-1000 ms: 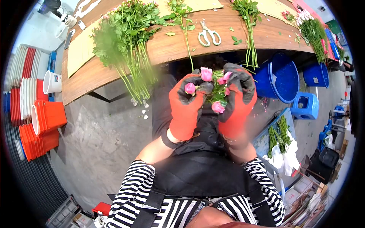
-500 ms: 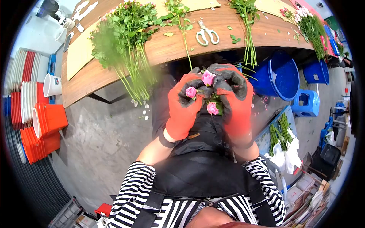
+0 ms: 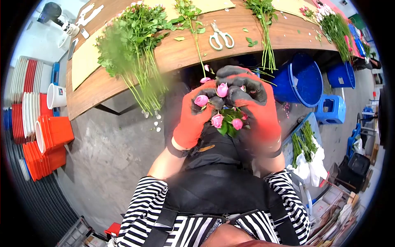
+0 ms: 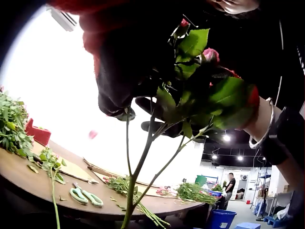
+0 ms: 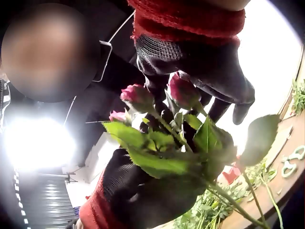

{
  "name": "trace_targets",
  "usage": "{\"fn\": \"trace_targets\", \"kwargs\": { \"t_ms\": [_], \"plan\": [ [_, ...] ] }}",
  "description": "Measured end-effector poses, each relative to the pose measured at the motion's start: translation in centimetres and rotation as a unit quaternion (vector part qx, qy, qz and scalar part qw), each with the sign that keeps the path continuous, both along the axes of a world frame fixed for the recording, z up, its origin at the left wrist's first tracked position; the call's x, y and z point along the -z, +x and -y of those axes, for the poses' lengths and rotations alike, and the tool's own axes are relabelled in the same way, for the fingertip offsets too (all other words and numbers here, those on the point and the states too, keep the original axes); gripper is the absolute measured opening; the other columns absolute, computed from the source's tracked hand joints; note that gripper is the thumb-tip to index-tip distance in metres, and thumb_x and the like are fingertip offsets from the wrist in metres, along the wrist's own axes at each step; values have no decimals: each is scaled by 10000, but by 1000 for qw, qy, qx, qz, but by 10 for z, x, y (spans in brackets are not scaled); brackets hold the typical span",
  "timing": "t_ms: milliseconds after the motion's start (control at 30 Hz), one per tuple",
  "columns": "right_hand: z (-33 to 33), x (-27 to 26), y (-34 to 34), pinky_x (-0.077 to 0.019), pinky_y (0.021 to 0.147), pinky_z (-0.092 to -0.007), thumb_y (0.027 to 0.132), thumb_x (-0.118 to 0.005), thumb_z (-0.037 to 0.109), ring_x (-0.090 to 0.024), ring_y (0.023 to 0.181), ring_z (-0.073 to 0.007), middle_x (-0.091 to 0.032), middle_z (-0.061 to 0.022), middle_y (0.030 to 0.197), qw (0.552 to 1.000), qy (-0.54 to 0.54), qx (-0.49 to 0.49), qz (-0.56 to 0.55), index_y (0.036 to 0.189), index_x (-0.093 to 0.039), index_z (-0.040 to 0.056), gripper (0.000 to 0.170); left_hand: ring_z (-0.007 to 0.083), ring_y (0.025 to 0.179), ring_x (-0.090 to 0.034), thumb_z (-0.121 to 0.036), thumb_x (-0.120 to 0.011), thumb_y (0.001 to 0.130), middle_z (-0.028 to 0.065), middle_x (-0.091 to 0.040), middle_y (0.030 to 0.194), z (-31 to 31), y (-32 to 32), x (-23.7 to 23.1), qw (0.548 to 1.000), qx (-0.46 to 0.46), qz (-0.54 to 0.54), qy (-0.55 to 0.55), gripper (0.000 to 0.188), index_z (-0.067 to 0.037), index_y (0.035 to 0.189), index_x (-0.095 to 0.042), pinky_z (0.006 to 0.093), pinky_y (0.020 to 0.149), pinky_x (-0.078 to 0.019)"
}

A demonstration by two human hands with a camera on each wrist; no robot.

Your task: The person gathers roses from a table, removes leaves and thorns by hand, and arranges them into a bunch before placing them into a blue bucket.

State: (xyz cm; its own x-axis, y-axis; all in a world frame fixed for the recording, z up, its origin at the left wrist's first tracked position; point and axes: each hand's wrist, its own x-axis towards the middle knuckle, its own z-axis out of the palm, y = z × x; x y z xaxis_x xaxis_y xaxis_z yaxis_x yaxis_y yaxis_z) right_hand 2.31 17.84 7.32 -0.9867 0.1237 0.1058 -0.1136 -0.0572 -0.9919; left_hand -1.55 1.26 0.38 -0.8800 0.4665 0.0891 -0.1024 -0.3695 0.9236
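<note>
In the head view, the left hand (image 3: pixel 195 117), in a red and black glove, grips a rose spray with several pink blooms (image 3: pixel 201 100) around its fingers. Its branching stem (image 4: pixel 136 179) runs below the hands in the left wrist view. Beside the upper bloom (image 3: pixel 222 89) is the gloved right hand (image 3: pixel 255 103), its fingers loosely bent and spread. The right wrist view shows that right hand (image 5: pixel 195 71) over two pink buds (image 5: pixel 183 90), with leaves (image 5: pixel 157 160) below them. A loose pink petal (image 4: pixel 93 134) is in the air beyond the hands.
Scissors (image 3: pixel 221 40), a single leafy stem (image 3: pixel 196 41) and rose bunches (image 3: pixel 133 39) lie on the wooden table (image 3: pixel 173 57). Blue buckets (image 3: pixel 302 84) and a blue stool (image 3: pixel 330 109) stand at right. Orange bins (image 3: pixel 55 129) are at left.
The right hand's fingers have moved off the upper bloom and spread. Pink petals have come away beyond the hands. The left hand keeps its grip and has shifted slightly left, turning the lower blooms into view.
</note>
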Motion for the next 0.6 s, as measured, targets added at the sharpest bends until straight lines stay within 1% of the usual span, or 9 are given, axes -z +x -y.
{"fn": "trace_targets", "kwargs": {
  "t_ms": [33,100,200,333,400,433,500,567,600],
  "plan": [
    [-2,1,1,-444,946,-315,658,-650,-64,-570,1105,-205,-645,-113,1124,1000,-1,-9,6,1030,-688,-24,377,154,1034,-574,-200,-672,828,66,-634,1133,1,1,3,1000,9,13,26,476,45,1227,-585,320,955,-429],
    [0,5,1,-454,915,-305,651,-644,-74,-582,1056,-198,-642,-113,1081,999,34,10,-25,981,-677,-44,333,154,1047,-571,-220,-681,827,70,-634,1141,-1,2,6,997,19,57,39,483,46,1219,-589,324,963,-425],
    [6,5,4,-458,891,-300,660,-637,-80,-583,1010,-183,-630,-107,1045,999,17,24,-31,953,-653,-55,294,156,1065,-566,-248,-694,825,74,-635,1136,-5,3,14,995,21,80,63,501,44,1218,-591,331,972,-419],
    [6,13,5,-458,870,-285,703,-630,-73,-576,976,-163,-615,-83,1027,995,-98,24,19,993,-618,-34,292,158,1069,-564,-257,-693,817,76,-633,1107,-5,5,10,997,20,62,28,479,42,1181,-604,342,983,-412],
    [2,15,3,-460,860,-276,741,-627,-63,-575,965,-150,-612,-72,1032,981,-176,14,86,1031,-607,-16,294,155,1059,-568,-200,-677,814,75,-632,1090,-4,2,7,997,45,55,36,414,44,1142,-611,336,968,-426],
    [5,14,1,-459,860,-269,758,-629,-53,-575,961,-141,-612,-68,1035,986,-141,64,55,1034,-606,-11,280,154,1054,-570,-171,-670,813,75,-632,1081,-4,1,4,996,57,50,40,382,46,1122,-614,334,960,-433],
    [12,11,-6,-457,860,-256,791,-633,-33,-573,953,-122,-612,-61,1039,985,-69,159,-10,1040,-603,-2,252,146,1027,-572,-100,-644,803,75,-632,1067,-5,3,-14,997,14,66,22,327,44,1094,-617,313,931,-445],
    [15,-2,3,-449,896,-279,763,-676,-31,-563,1013,-133,-620,-72,1088,984,-51,167,23,1055,-617,3,300,133,981,-576,9,-602,785,65,-629,1044,-10,5,-18,997,-46,57,32,292,42,1074,-623,278,881,-456],
    [13,-1,6,-447,902,-291,733,-699,-34,-563,1035,-150,-624,-78,1102,984,-59,159,44,1058,-627,13,336,136,979,-577,9,-601,782,63,-628,1048,-9,4,-16,998,-47,36,21,294,40,1073,-625,278,883,-454]
  ]
}}
